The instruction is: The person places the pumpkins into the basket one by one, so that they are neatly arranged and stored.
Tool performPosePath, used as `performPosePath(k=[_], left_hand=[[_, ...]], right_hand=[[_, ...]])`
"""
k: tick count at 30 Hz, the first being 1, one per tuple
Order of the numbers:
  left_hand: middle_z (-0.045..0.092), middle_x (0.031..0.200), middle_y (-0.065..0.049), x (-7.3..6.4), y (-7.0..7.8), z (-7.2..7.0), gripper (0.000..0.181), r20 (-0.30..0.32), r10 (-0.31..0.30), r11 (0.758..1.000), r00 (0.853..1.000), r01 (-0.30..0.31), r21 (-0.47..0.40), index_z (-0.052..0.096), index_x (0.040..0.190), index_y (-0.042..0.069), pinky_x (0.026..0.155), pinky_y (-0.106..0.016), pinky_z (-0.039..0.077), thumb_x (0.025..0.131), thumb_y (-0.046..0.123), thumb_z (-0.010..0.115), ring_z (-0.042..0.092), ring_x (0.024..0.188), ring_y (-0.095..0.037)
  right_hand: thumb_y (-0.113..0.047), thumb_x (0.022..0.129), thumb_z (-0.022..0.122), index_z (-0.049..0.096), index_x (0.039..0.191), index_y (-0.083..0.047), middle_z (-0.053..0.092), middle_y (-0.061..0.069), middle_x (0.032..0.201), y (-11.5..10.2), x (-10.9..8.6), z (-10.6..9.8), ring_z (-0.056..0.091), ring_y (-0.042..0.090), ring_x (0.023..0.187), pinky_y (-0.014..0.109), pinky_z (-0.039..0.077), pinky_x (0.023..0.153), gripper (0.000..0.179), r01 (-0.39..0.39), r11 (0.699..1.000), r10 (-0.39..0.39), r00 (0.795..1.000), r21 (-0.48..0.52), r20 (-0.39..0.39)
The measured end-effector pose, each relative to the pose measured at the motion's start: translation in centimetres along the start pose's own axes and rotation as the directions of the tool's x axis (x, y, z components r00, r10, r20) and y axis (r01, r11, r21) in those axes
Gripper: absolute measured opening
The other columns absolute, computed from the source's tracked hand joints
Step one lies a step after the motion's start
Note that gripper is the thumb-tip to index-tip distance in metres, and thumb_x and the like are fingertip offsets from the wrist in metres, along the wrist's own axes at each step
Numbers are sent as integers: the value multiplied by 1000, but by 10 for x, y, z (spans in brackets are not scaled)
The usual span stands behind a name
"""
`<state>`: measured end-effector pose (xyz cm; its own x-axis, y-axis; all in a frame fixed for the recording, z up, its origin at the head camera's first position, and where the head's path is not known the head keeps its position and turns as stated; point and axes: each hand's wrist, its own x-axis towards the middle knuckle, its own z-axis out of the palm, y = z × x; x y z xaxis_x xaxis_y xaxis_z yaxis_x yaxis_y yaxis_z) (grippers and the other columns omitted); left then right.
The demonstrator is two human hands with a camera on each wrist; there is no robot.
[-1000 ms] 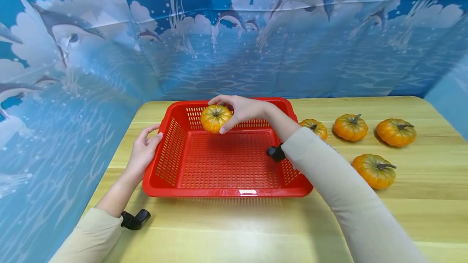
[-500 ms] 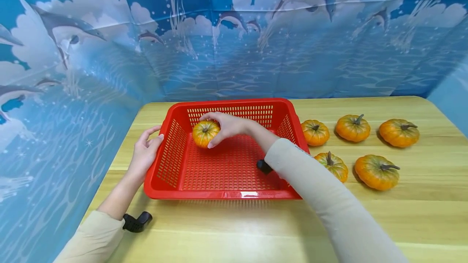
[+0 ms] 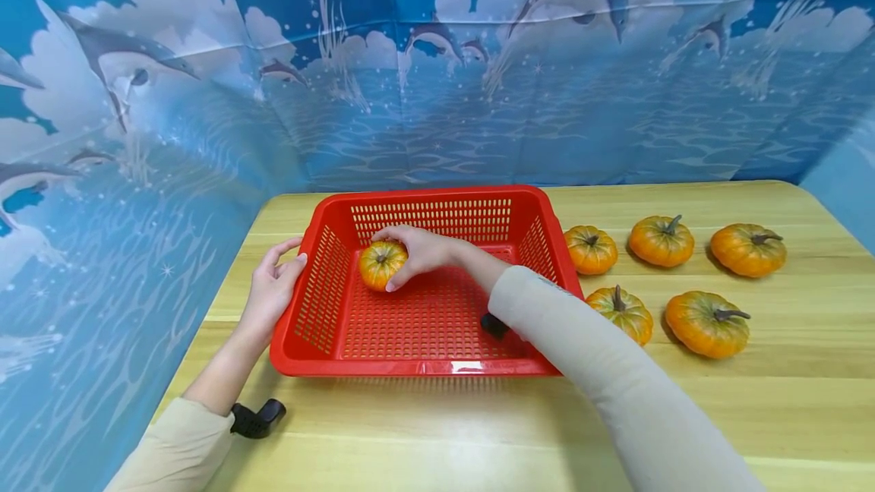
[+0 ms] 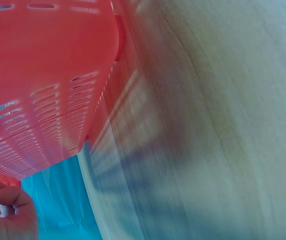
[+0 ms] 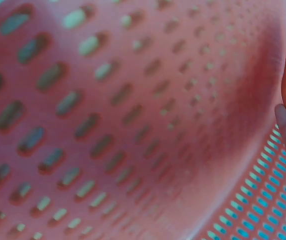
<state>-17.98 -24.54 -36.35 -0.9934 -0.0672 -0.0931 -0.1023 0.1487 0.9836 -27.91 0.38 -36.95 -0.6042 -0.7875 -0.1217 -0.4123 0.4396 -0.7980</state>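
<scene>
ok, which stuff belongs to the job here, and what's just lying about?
In the job:
red basket
left hand, gripping its rim
right hand, holding a pumpkin inside it

Lying about:
five other pumpkins, untouched (lookalikes, so possibly related)
table
dolphin backdrop

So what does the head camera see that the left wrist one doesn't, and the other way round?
Only the head view shows the right hand holding a pumpkin, and five other pumpkins. Only the left wrist view shows the red basket close up from outside. Both show that basket, the left hand, the table and blue cloth.
</scene>
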Motion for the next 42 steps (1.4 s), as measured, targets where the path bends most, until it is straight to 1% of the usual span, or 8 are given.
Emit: performPosePath(k=[10,17,21,24,29,33,40,42], left_hand=[[61,91,2,0,0,0,48,-2,-4,1000,1000,4,-8,34,140,13,66,-28,56,97,28,49,65,73,-11],[61,90,3,-1,0,3,49,6,-2,1000,1000,2,1,33,140,13,66,-28,56,97,29,49,65,73,-10],[62,90,5,-2,0,3,50,11,1,1000,1000,-1,14,33,141,12,65,-27,56,97,30,50,64,72,-9],[62,89,6,-1,1,1,51,13,-4,1000,1000,4,17,33,141,13,65,-27,55,96,30,50,64,72,-9],[61,89,7,-2,1,-3,51,2,-19,1000,1000,19,10,33,141,13,65,-26,55,96,31,51,64,73,-8],[61,90,7,-3,2,-4,51,5,-21,1000,1000,21,9,33,141,13,66,-26,55,96,31,51,64,73,-8],[61,90,6,-5,3,-2,51,12,-16,1000,1000,16,5,33,140,13,65,-25,55,96,32,51,64,73,-8],[61,90,7,-6,3,-1,51,19,-13,1000,1000,13,3,33,140,13,66,-25,55,96,32,51,64,73,-8]], right_hand=[[-22,73,79,36,140,-5,40,11,135,0,8,13,37,23,120,35,37,99,81,27,994,-30,999,-108,-26],[-25,75,79,34,141,-8,40,9,135,-1,6,13,37,21,119,35,37,99,82,-7,992,1,999,-123,-47],[-24,76,78,32,142,-8,37,10,139,-4,2,8,35,22,125,35,35,102,83,-10,993,5,999,-118,-45],[-22,77,78,30,143,-7,32,11,144,-10,-3,1,32,24,130,36,33,105,83,-10,996,5,999,-91,-53],[-19,79,75,28,144,-8,30,12,146,-22,-12,-16,30,27,133,42,33,106,81,11,999,-8,996,39,-84],[-19,80,74,31,143,-9,32,11,145,-32,-24,-27,31,28,132,40,36,104,77,41,992,-28,994,123,-107],[-18,80,74,36,140,-13,37,1,141,-48,-44,-39,36,22,128,34,43,97,71,107,983,-88,988,151,-129],[-19,80,74,37,140,-14,38,1,141,-54,-51,-43,37,22,128,31,44,96,70,118,981,-99,987,152,-130]])
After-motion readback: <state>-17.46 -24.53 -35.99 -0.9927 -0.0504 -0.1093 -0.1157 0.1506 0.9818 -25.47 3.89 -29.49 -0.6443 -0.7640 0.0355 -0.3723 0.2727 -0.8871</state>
